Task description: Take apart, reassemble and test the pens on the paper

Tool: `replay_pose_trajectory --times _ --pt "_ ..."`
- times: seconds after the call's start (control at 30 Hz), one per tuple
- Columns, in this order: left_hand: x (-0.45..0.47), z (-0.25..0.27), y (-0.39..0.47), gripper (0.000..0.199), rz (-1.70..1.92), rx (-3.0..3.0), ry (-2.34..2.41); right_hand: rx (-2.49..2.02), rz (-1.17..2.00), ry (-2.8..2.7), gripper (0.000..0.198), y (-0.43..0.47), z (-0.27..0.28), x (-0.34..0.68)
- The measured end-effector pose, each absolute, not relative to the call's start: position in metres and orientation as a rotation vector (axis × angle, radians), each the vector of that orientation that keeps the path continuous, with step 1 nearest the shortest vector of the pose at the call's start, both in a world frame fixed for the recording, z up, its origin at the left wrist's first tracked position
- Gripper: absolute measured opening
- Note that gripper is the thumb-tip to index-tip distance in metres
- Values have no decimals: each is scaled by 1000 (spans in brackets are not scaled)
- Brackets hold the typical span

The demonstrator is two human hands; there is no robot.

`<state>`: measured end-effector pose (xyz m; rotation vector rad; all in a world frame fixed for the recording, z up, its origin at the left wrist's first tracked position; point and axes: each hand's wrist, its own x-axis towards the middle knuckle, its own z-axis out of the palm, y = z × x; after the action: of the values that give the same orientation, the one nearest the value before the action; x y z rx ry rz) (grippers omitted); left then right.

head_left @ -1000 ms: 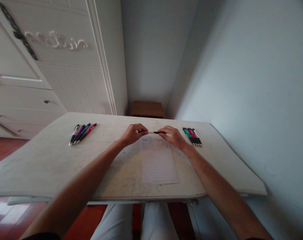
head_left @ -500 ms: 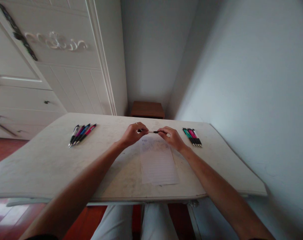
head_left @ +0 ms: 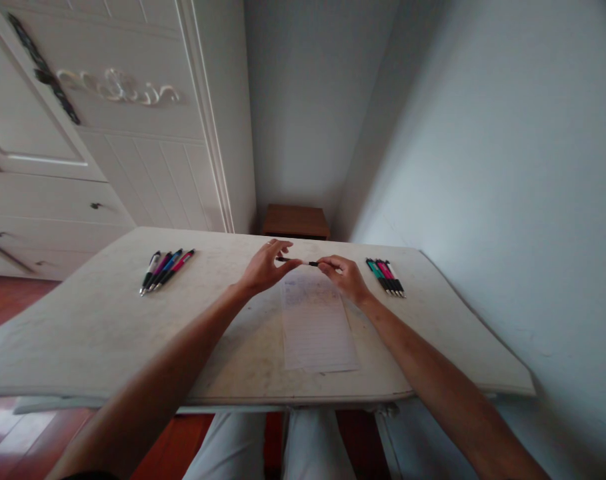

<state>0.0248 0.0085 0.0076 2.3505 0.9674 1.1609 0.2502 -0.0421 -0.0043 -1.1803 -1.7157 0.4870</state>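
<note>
A white pen with black ends point(head_left: 307, 263) is held level above the top of a lined sheet of paper point(head_left: 319, 333). My right hand point(head_left: 343, 275) pinches its right end between thumb and fingertips. At the pen's left end, my left hand point(head_left: 269, 267) has its fingers lifted apart, and the thumb lies along or just beneath the barrel. Whether that thumb touches the pen I cannot tell. Handwriting covers the upper part of the sheet; the lower lines look blank.
On the white table point(head_left: 107, 333), a group of several pens point(head_left: 165, 272) lies to the left. Another row of several pens point(head_left: 385, 277) lies to the right. A brown wooden stand point(head_left: 296, 219) is behind the table, a white cabinet point(head_left: 147, 173) at left, a wall point(head_left: 507, 200) at right.
My left hand has loosened its pinch on the pen, its fingers rising away from the thumb. My right hand keeps its hold, almost unmoved.
</note>
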Motion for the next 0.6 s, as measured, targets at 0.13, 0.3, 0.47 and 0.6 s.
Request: replay_pose_trajectory --times 0.13,0.3,0.47,0.6 --pt "25 9 9 44 918 2281 1013 -1163 418 -1742 23 -43 -5 251" --pt "28 7 10 24 991 2173 947 -1162 413 -1747 23 -43 -6 251" --pt "28 5 12 25 1123 2165 863 -1167 422 -1719 22 -42 -6 251" --pt "27 6 11 49 1203 2110 935 -1171 405 -1710 23 -42 -5 251"
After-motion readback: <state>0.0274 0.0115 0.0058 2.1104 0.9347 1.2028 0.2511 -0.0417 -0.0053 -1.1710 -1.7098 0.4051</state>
